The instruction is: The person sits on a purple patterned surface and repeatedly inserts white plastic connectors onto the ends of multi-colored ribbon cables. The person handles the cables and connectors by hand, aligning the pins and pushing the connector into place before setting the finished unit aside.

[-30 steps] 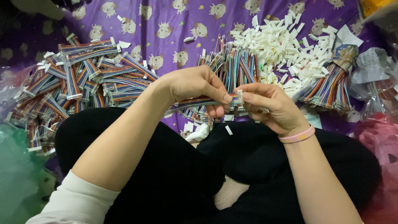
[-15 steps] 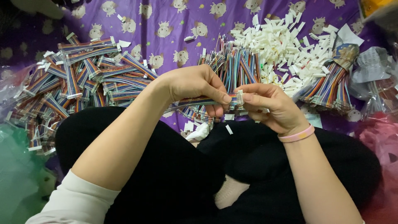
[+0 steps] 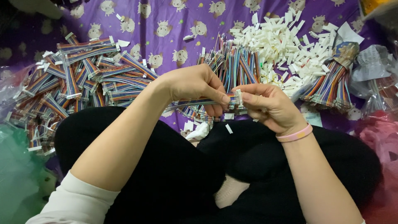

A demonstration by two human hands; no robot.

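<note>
My left hand [image 3: 198, 88] pinches a flat rainbow ribbon cable [image 3: 190, 103] near its end, over my crossed legs in black trousers. My right hand [image 3: 267, 105], with a pink band at the wrist, holds a small white plastic connector [image 3: 238, 98] against that cable's end. Both hands meet in the middle of the view. A loose white connector [image 3: 229, 129] lies on my lap just below them.
A heap of ribbon cables with white ends [image 3: 78, 83] lies at the left on a purple patterned cloth [image 3: 166, 20]. A pile of white connectors [image 3: 286, 45] and bundles of bare-ended cables [image 3: 236, 66] lie ahead. A tied cable bundle [image 3: 331, 87] and plastic bags [image 3: 377, 66] sit right.
The hands stay close together; the fingers have shifted slightly around the cable end and the connector. Nothing else has moved.
</note>
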